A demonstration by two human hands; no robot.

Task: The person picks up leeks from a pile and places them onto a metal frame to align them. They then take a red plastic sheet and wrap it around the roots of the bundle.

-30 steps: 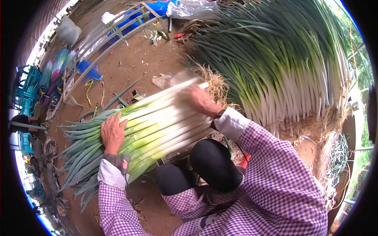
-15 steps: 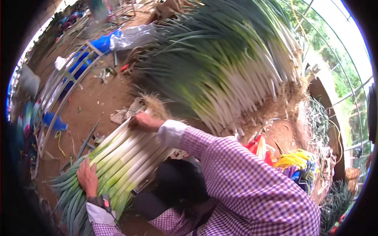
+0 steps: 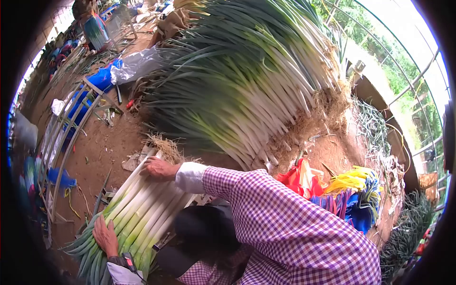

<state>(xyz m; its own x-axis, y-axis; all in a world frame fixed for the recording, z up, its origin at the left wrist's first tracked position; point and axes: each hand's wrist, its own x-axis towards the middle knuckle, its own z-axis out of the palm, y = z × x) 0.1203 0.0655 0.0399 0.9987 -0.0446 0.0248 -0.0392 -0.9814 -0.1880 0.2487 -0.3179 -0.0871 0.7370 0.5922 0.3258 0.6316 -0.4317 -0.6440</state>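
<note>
A row of long green onions lies side by side in front of me, white shanks toward the upper right and green leaves toward the lower left. My left hand rests over the green part at the left side of the row, thumb apart from the fingers. Near the root end, my right hand has its fingers curled over the outermost white shank. Fibrous roots stick out just beyond that hand. Part of whatever supports the row is hidden beneath it.
A big heap of green onions lies ahead on the dirt floor. Red plastic and yellow ties are at the right. A metal rack stands at the left, near blue and silvery sheeting. Curved frame tubes edge the right side.
The whole view has shifted, so the heap appears farther left. Both hands stay at about the same places on the row, the right near the roots and the left on the leaves.
</note>
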